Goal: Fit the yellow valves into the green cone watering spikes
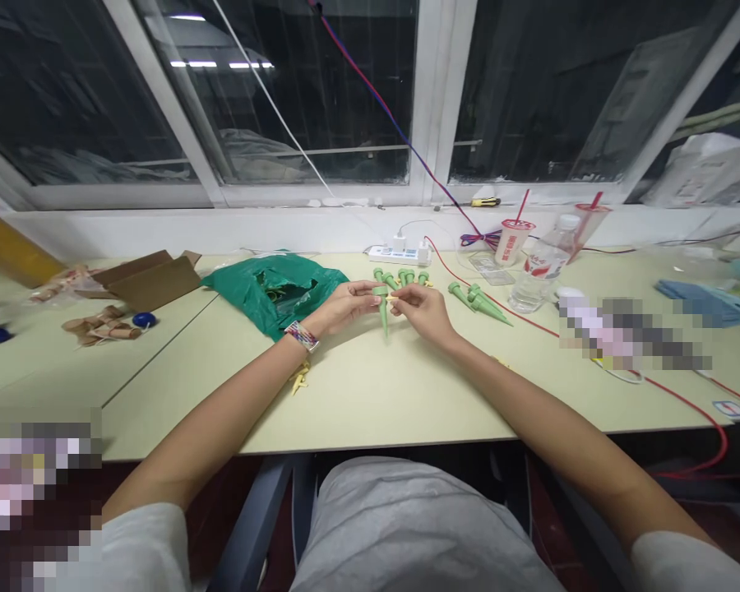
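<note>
Where the pale table spans the frame side to side, a green bag sits L of ctr.
L hand: fingers nearly together, tips pinching a green spike, pointed end down, frame ctr; R hand: thumb & finger pinched on a tiny yellow bit by the spike's head, shape too small to tell. Risk: spike could twist/slip b/c only fingertips grip it; bit could drop if R pinch loosens, maybe lost among loose yellow pcs lower L of ctr.
</note>
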A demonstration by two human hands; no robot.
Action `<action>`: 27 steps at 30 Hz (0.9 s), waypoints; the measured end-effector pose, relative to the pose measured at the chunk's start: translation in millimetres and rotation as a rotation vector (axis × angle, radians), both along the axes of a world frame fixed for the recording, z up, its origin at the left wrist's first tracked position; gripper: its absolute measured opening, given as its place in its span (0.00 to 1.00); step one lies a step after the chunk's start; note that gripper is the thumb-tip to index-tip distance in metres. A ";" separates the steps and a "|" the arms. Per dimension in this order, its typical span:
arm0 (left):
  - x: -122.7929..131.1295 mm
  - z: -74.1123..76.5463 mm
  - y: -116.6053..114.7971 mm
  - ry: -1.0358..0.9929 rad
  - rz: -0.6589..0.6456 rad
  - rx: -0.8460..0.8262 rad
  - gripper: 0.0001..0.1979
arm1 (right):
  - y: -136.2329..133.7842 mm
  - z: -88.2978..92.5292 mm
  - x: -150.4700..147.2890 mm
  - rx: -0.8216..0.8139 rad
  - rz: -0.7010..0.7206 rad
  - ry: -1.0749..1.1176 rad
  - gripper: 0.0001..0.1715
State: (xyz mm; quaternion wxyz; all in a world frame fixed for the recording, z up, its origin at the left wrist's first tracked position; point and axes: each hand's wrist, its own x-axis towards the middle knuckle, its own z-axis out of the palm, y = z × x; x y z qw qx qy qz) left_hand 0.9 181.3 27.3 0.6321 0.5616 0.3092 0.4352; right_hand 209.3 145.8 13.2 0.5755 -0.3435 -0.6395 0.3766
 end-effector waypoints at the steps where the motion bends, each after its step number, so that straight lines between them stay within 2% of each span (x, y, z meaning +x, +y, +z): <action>1: 0.6 1.0 -0.3 0.002 0.000 -0.007 0.25 | -0.4 1.1 0.0 0.010 0.006 -0.002 0.15; 7: 4.3 10.3 -8.6 0.024 0.060 0.028 0.26 | -2.9 6.7 0.5 -0.026 0.062 0.028 0.15; 13: 6.3 18.6 -14.8 0.066 0.053 0.025 0.22 | -5.0 6.7 -0.6 0.062 0.036 -0.007 0.14; 18: 5.0 20.9 -15.4 0.097 0.084 0.083 0.24 | -0.9 4.0 -0.8 -0.073 0.110 0.090 0.18; 22: 3.5 22.0 -15.2 0.118 0.094 0.092 0.25 | 1.8 3.3 -2.8 -0.069 0.103 0.076 0.21; 27: 6.0 26.7 -17.4 0.061 0.059 0.085 0.23 | 0.2 20.3 11.9 -0.071 0.187 -0.018 0.22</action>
